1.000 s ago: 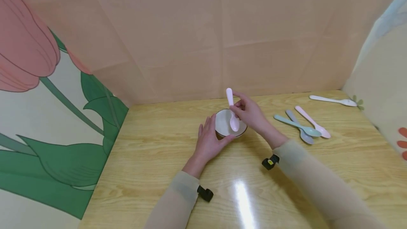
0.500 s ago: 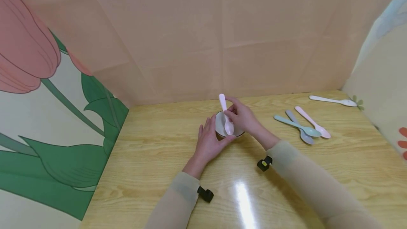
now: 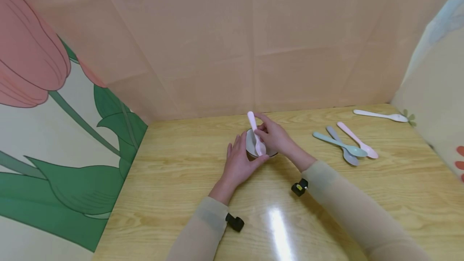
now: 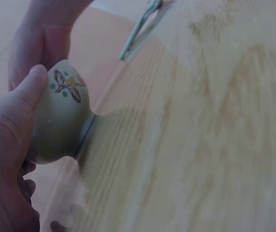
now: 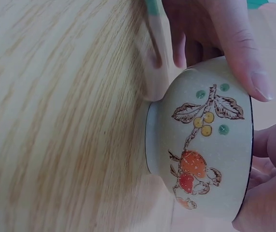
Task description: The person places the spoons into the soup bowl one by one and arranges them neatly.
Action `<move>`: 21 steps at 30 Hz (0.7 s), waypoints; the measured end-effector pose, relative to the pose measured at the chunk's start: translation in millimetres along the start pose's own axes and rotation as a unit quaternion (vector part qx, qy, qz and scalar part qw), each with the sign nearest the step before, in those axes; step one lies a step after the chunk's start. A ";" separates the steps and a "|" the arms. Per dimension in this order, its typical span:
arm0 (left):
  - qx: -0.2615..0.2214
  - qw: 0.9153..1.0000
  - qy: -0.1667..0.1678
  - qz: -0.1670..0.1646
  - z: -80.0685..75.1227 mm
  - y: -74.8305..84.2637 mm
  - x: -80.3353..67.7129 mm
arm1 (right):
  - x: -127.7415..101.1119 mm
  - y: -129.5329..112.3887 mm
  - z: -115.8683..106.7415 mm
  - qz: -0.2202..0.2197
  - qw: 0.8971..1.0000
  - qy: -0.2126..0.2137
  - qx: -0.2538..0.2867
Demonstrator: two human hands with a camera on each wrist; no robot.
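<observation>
A small white bowl [image 3: 250, 141] with a dark rim and a painted fruit-and-leaf pattern on its side [image 5: 200, 145] stands upright on the wooden table. My left hand [image 3: 239, 163] holds it from the left, thumb at the near rim and fingers along the far-left side. Above the bowl, my right hand [image 3: 277, 137] pinches a pale pink spoon [image 3: 252, 121] partway along its handle. The spoon's head points down inside the bowl and its handle leans up and away. Whether the spoon touches the bowl's bottom cannot be seen.
To the right, a mint spoon [image 3: 331, 138] lies across a grey spoon [image 3: 350, 158], with another pink spoon [image 3: 351, 133] beside them. A white fork-like utensil [image 3: 377, 113] lies farther back. A peach backdrop [image 3: 203, 71] rises behind the table; a tulip-print panel [image 3: 90, 188] borders the left.
My right hand has moved left and slightly toward me, lowering the pink spoon into the bowl, its handle now leaning left. My left hand stays on the bowl.
</observation>
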State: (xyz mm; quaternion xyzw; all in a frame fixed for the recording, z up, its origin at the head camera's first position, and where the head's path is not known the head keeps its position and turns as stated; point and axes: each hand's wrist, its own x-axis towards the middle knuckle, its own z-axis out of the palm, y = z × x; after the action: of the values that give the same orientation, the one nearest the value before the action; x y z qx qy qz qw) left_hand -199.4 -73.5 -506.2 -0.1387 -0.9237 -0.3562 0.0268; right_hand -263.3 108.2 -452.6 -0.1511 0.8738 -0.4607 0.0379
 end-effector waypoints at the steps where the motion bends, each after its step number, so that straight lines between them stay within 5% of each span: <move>1: 0.001 1.000 -0.001 0.000 0.0 0.0 0.0 | 0.4 0.2 0.2 0.003 1.000 -0.001 -0.003; 21: 0.002 1.000 0.001 0.001 -0.2 0.1 -1.6 | 4.9 -1.0 7.7 0.014 0.998 -0.027 -0.061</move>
State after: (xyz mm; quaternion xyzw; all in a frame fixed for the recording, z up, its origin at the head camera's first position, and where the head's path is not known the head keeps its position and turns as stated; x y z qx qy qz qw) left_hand -197.9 -73.9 -506.2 -0.1390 -0.9242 -0.3546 0.0282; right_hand -266.1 100.1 -455.9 -0.1526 0.9013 -0.4013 0.0584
